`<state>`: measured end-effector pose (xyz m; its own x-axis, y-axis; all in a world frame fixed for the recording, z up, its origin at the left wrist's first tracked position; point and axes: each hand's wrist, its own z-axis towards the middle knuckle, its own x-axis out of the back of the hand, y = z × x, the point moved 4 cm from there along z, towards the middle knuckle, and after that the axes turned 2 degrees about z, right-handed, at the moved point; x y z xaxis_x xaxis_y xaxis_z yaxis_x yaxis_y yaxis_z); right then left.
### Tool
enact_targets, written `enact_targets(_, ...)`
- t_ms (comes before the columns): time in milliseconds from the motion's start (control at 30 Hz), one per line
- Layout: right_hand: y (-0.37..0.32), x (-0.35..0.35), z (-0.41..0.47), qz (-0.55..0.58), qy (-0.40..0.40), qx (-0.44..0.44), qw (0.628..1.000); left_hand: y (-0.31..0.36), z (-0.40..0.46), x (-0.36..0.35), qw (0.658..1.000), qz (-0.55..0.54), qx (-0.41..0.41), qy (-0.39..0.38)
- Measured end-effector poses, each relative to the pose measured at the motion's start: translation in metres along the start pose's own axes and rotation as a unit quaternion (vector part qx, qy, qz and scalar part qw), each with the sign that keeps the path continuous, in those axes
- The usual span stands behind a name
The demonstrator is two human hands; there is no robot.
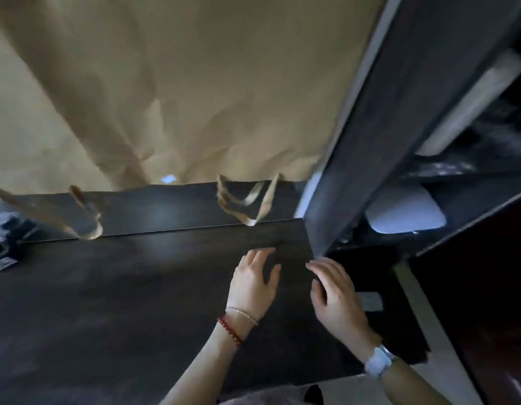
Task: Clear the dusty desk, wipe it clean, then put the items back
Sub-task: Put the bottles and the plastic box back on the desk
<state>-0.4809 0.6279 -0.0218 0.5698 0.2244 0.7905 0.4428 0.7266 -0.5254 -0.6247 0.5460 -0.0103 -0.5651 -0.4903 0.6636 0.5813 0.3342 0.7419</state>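
The dark wooden desk (121,287) fills the lower half of the view, and its top looks bare under my hands. My left hand (254,280) hovers over the right part of the desk, fingers apart, holding nothing; red bead and thin metal bracelets circle its wrist. My right hand (336,296) reaches toward the desk's right edge beside a dark upright panel (379,135), fingers spread and empty, with a pale watch on the wrist. The frame is blurred by motion.
A tan curtain (180,83) hangs behind the desk, and its ribbon ties (247,206) dangle over a raised back ledge. Small dark and silvery items (4,238) lie at the far left. Shelves at the right hold a white rounded object (405,214).
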Motion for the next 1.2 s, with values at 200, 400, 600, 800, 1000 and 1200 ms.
enact_targets(200, 0.124, 0.109, -0.037, -0.008, 0.085, -0.087, 0.993, 0.132, 0.01, -0.121, 0.994, -0.026, -0.085, -0.059)
enact_targets(400, 0.207, 0.144, 0.004, 0.059, 0.111, -0.233, 0.964, 0.17, 0.04, -0.175, 0.995, -0.037, 0.059, -0.068)
enact_targets(600, 0.224, 0.134, 0.052, 0.154, 0.094, -0.357, 0.916, 0.148, 0.076, -0.197, 0.94, -0.13, 0.304, -0.087)
enact_targets(800, 0.22, 0.116, 0.05, 0.161, 0.091, -0.387, 0.903, 0.156, 0.078, -0.202, 0.937, -0.157, 0.309, -0.037)
enact_targets(1000, 0.209, 0.121, 0.022, 0.242, 0.125, -0.368, 0.889, 0.154, 0.06, -0.2, 0.916, -0.233, 0.322, 0.048)
enact_targets(1200, 0.214, 0.145, -0.025, 0.285, 0.229, -0.353, 0.861, 0.16, 0.023, -0.188, 0.873, -0.382, 0.302, -0.01)
